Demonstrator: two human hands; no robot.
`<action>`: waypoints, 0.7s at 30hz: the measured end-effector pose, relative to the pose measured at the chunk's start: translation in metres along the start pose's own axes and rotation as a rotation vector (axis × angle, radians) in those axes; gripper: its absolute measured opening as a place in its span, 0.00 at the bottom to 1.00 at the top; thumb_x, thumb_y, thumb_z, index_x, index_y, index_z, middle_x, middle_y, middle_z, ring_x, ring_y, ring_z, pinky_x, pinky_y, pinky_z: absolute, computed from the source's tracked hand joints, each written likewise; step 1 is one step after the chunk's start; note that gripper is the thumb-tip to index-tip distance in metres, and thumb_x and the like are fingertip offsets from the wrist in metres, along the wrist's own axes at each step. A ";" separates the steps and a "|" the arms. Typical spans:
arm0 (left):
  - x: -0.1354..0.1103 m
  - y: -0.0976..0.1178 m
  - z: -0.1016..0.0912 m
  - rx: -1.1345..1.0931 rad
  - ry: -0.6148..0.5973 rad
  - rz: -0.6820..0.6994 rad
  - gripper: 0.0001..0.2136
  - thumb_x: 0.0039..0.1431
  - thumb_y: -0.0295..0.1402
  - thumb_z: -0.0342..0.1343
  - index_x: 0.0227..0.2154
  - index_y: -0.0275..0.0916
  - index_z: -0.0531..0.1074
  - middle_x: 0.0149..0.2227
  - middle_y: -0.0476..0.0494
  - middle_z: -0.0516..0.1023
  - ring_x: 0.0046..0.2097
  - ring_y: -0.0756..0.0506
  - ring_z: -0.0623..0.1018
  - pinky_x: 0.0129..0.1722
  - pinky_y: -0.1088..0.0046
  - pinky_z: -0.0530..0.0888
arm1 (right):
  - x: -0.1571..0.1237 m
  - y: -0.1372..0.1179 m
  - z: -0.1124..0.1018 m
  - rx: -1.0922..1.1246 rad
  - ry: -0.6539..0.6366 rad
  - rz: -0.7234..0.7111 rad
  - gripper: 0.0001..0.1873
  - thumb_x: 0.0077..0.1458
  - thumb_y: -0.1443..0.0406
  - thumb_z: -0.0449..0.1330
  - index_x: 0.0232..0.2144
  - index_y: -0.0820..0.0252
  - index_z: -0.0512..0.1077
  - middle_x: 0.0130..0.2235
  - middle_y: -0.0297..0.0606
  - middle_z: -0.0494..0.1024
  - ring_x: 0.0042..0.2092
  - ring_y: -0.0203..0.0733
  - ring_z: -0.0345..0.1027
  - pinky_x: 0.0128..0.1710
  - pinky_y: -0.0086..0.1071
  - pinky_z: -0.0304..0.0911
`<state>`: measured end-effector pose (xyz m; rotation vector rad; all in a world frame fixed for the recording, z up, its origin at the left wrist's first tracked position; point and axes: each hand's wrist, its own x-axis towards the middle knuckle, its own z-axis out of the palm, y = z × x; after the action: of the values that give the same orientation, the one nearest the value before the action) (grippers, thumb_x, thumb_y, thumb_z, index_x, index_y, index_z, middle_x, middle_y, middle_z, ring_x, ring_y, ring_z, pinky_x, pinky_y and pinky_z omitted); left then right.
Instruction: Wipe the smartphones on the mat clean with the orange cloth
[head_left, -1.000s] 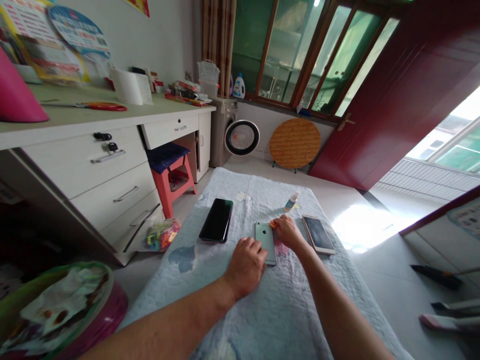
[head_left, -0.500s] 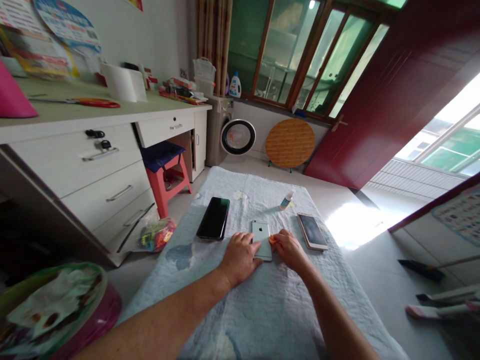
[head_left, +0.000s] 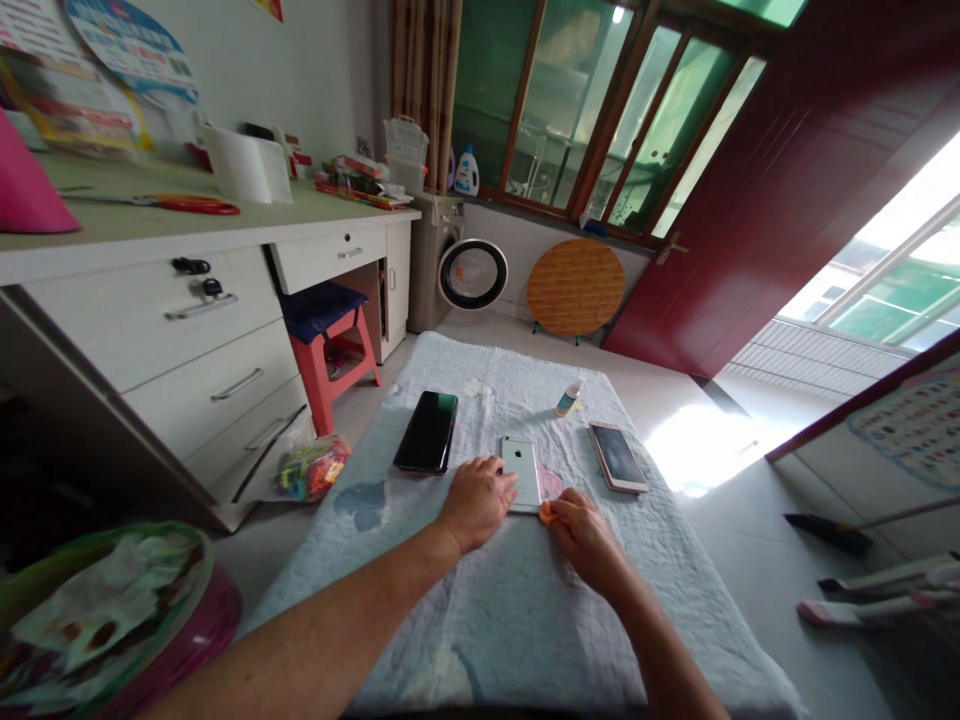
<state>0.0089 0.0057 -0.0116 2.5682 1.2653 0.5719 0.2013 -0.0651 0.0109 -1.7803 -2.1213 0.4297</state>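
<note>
A silver smartphone (head_left: 520, 462) lies back side up on the cloth-covered table, its apple logo showing. My left hand (head_left: 478, 500) holds it by the left edge, fingers bent over its lower part. My right hand (head_left: 581, 530) pinches a small orange piece (head_left: 545, 512) against the phone's lower right corner; most of that piece is hidden in the fingers, so its kind is unclear. To the left lies a large black phone (head_left: 427, 432), screen up. On the right is a gold-framed phone (head_left: 618, 458). A small spray bottle (head_left: 569, 398) stands behind them.
A pale blue quilted cloth (head_left: 480, 620) covers the table. Left of it are a white desk (head_left: 172, 330), a red stool (head_left: 330, 360) and a waste bin (head_left: 202, 610). Behind stand a washing machine (head_left: 435, 240) with its door open and a round wooden tabletop (head_left: 576, 288).
My right hand has slid the orange piece down along the phone's right edge to its lower corner. The left hand stays on the phone, its thumb less spread.
</note>
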 end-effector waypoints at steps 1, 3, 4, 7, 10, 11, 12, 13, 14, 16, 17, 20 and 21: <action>0.001 -0.002 0.000 0.001 -0.010 0.002 0.11 0.64 0.35 0.51 0.45 0.46 0.75 0.47 0.44 0.73 0.48 0.42 0.72 0.48 0.64 0.67 | -0.002 -0.001 0.000 -0.007 0.000 0.001 0.12 0.59 0.70 0.51 0.29 0.60 0.72 0.34 0.37 0.69 0.38 0.39 0.62 0.39 0.30 0.55; 0.002 -0.005 0.000 0.007 -0.033 0.023 0.13 0.64 0.31 0.49 0.47 0.47 0.75 0.47 0.44 0.73 0.48 0.43 0.72 0.47 0.66 0.67 | -0.005 -0.004 0.001 -0.022 0.000 0.002 0.12 0.59 0.70 0.51 0.29 0.60 0.73 0.34 0.37 0.69 0.38 0.39 0.62 0.39 0.30 0.55; 0.002 -0.007 0.000 0.014 -0.044 0.039 0.14 0.64 0.29 0.49 0.48 0.48 0.74 0.47 0.45 0.73 0.48 0.43 0.72 0.47 0.66 0.68 | -0.006 -0.005 0.002 -0.029 0.002 0.003 0.12 0.59 0.70 0.51 0.30 0.60 0.73 0.34 0.37 0.69 0.38 0.39 0.62 0.39 0.30 0.55; 0.002 -0.011 -0.001 0.038 -0.063 0.082 0.17 0.61 0.26 0.50 0.50 0.48 0.73 0.48 0.45 0.72 0.48 0.43 0.72 0.48 0.66 0.68 | -0.007 -0.009 0.003 -0.060 0.013 0.011 0.13 0.60 0.70 0.50 0.31 0.59 0.74 0.34 0.37 0.69 0.39 0.40 0.62 0.40 0.30 0.55; 0.002 -0.012 -0.002 0.038 -0.072 0.087 0.17 0.60 0.25 0.50 0.50 0.48 0.72 0.49 0.44 0.72 0.49 0.43 0.72 0.49 0.66 0.68 | -0.005 -0.014 0.004 -0.100 0.012 0.028 0.14 0.60 0.71 0.50 0.30 0.59 0.74 0.35 0.38 0.70 0.39 0.40 0.62 0.40 0.30 0.55; 0.002 -0.012 -0.002 0.033 -0.074 0.083 0.17 0.60 0.25 0.50 0.50 0.47 0.73 0.49 0.44 0.72 0.49 0.43 0.72 0.49 0.66 0.67 | -0.005 -0.016 0.004 -0.115 0.010 0.035 0.14 0.60 0.71 0.50 0.30 0.58 0.74 0.35 0.38 0.70 0.39 0.40 0.62 0.40 0.30 0.55; 0.002 -0.011 -0.003 0.030 -0.076 0.080 0.17 0.60 0.25 0.50 0.50 0.47 0.73 0.49 0.44 0.72 0.49 0.43 0.72 0.50 0.66 0.67 | -0.005 -0.018 0.005 -0.130 0.008 0.039 0.14 0.59 0.72 0.50 0.30 0.58 0.74 0.35 0.38 0.70 0.39 0.40 0.62 0.40 0.29 0.55; 0.002 -0.011 -0.003 0.027 -0.077 0.075 0.18 0.60 0.25 0.50 0.50 0.48 0.73 0.49 0.44 0.72 0.49 0.43 0.72 0.50 0.66 0.67 | -0.005 -0.019 0.006 -0.144 0.005 0.042 0.14 0.59 0.72 0.50 0.30 0.58 0.74 0.35 0.38 0.71 0.39 0.40 0.62 0.40 0.30 0.54; 0.002 -0.010 -0.004 0.026 -0.077 0.073 0.18 0.60 0.25 0.50 0.50 0.48 0.73 0.49 0.44 0.72 0.49 0.43 0.72 0.50 0.66 0.68 | -0.005 -0.021 0.007 -0.155 0.003 0.043 0.13 0.58 0.72 0.51 0.30 0.58 0.74 0.35 0.38 0.71 0.39 0.40 0.61 0.40 0.30 0.54; 0.003 -0.009 -0.005 0.026 -0.074 0.071 0.18 0.60 0.25 0.50 0.49 0.48 0.73 0.48 0.44 0.72 0.49 0.43 0.72 0.49 0.66 0.68 | -0.005 -0.023 0.011 -0.167 0.001 0.046 0.13 0.57 0.73 0.51 0.30 0.57 0.75 0.35 0.38 0.71 0.39 0.41 0.61 0.40 0.30 0.53; 0.003 -0.009 -0.005 0.026 -0.072 0.072 0.17 0.60 0.25 0.50 0.49 0.48 0.73 0.48 0.44 0.72 0.49 0.43 0.72 0.49 0.66 0.68 | -0.005 -0.024 0.013 -0.170 0.002 0.050 0.13 0.56 0.73 0.51 0.31 0.58 0.75 0.36 0.39 0.71 0.39 0.41 0.61 0.40 0.31 0.53; 0.002 -0.009 -0.005 0.026 -0.070 0.075 0.17 0.60 0.25 0.50 0.49 0.47 0.73 0.48 0.44 0.72 0.49 0.43 0.72 0.49 0.66 0.68 | -0.005 -0.026 0.018 -0.182 0.012 0.058 0.12 0.57 0.73 0.51 0.31 0.58 0.75 0.36 0.39 0.72 0.39 0.42 0.61 0.40 0.32 0.53; 0.002 -0.009 -0.005 0.026 -0.071 0.075 0.17 0.59 0.25 0.50 0.49 0.47 0.73 0.48 0.44 0.72 0.48 0.43 0.72 0.49 0.66 0.68 | -0.004 -0.026 0.019 -0.186 0.014 0.059 0.12 0.57 0.72 0.51 0.31 0.58 0.75 0.36 0.40 0.72 0.39 0.42 0.60 0.40 0.32 0.53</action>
<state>0.0018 0.0129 -0.0094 2.6420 1.1658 0.4769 0.1704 -0.0738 0.0052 -1.9440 -2.1655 0.2400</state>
